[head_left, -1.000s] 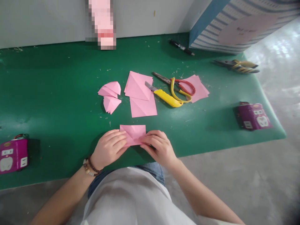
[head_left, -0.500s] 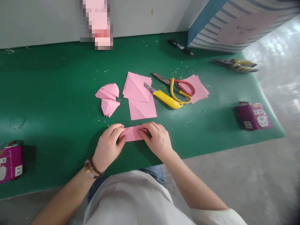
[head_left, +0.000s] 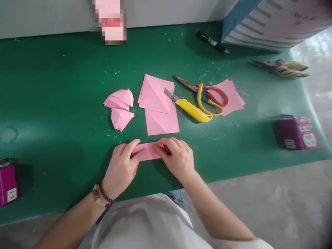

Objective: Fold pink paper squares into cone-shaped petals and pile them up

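Observation:
A folded strip of pink paper (head_left: 149,152) lies between my hands near the front of the green table. My left hand (head_left: 123,166) pinches its left end, with the thumb laid along the paper. At the right end my right hand (head_left: 178,157) grips it, thumb and fingers closed. Just beyond are creased pink squares (head_left: 158,93) in an overlapping stack, and folded pink pieces (head_left: 120,117) sit to their left. A yellow utility knife (head_left: 193,110) rests partly on the stack. Scissors (head_left: 202,93) with red and yellow handles overlap more pink paper (head_left: 232,98).
Pliers (head_left: 281,67) lie at the right, a black pen (head_left: 212,42) at the back. A striped box (head_left: 254,31) stands behind. Purple packs are at the right (head_left: 298,133) and left (head_left: 9,183) of the green table (head_left: 64,86).
The camera view has shifted, moving the tabletop items in the picture. My left thumb has moved inward over the strip; both hands keep hold of it.

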Demonstrator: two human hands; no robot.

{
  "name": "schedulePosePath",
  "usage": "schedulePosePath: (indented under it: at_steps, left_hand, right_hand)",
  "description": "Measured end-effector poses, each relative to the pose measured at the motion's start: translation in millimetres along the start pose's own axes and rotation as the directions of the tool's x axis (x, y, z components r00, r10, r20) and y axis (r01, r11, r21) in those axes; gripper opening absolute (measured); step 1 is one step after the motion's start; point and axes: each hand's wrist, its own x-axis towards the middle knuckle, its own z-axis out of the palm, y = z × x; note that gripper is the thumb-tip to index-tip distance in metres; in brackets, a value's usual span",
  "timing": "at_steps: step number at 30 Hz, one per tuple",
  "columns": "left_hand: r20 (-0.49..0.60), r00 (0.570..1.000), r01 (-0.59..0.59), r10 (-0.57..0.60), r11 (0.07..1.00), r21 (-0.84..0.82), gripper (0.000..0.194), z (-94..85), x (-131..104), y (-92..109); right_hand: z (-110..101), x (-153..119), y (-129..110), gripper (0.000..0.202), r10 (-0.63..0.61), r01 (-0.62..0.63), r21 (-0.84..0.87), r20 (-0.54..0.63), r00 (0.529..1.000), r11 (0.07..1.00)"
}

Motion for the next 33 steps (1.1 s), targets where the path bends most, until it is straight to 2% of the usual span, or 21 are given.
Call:
schedulePosePath:
  at_steps: [4,6,12,20,33]
  left_hand:
    - [-0.064,0.998,0.014,-0.012,1.0,0.027,0.026,-2.6,0.8,2.3]
    - [-0.087,0.996,-0.019,0.019,1.0,-0.001,0.025,-2.8,0.7,3.7]
    - [-0.025,0.991,-0.133,0.131,0.983,-0.123,0.031,0.9,-1.2,4.7]
    - [-0.002,0.992,-0.124,0.124,0.988,-0.088,0.033,-0.3,-2.9,4.8]
    - [0.026,0.993,-0.117,0.119,0.991,-0.07,0.036,-0.7,-4.3,7.7]
  right_hand:
    - [-1.1,-0.3,0.6,0.012,0.008,-0.008,0.002,0.013,1.0,1.0]
    - [-1.1,-0.1,0.7,0.012,0.009,-0.009,0.006,0.011,1.0,1.0]
    - [-0.3,1.6,0.1,0.011,-0.001,0.001,0.006,-0.009,1.0,1.0]
    - [-3.0,1.9,-0.1,0.007,0.013,-0.013,0.019,-0.011,1.0,1.0]
    - [-2.6,-0.5,-1.4,0.01,0.117,-0.116,0.038,-0.019,0.993,0.993]
